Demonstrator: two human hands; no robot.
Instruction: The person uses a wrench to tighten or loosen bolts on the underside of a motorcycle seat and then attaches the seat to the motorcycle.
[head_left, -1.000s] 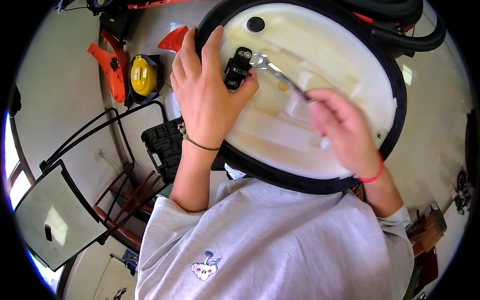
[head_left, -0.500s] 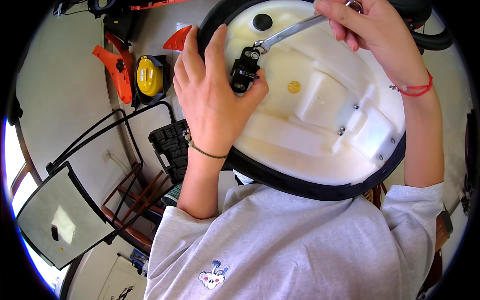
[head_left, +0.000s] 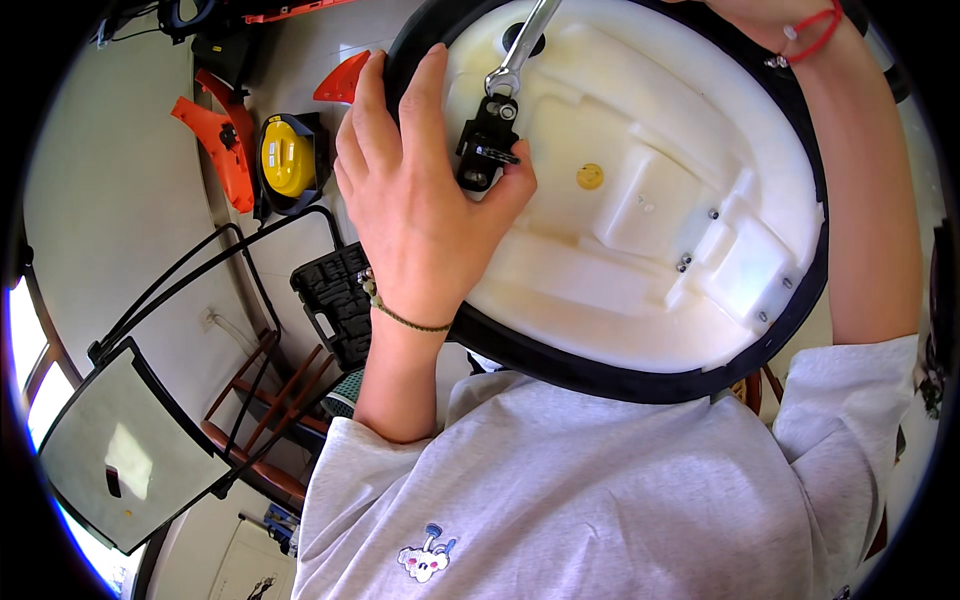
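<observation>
A white molded plastic shell [head_left: 640, 300] with a black rim fills the upper middle, above my shirt. My left hand [head_left: 420, 200] grips its left side, thumb against a black metal bracket [head_left: 485, 140] with bolt holes, its other fingers bent toward the rim. A steel wrench [head_left: 515, 55] has its end on the bracket's top bolt and points up past the top edge. My right hand [head_left: 745, 15] is mostly cut off at the top edge, so its fingers and what they hold are hidden.
At left lie orange panels [head_left: 225, 150], a yellow-and-black part [head_left: 288, 160] and an open black tool case [head_left: 330, 300]. A framed glass panel [head_left: 125, 440] leans beside wooden chair parts [head_left: 240, 400] at the lower left.
My right hand has moved from the shell's right side up past the top edge, and the wrench has swung from slanting right to nearly upright. My left hand stays on the bracket.
</observation>
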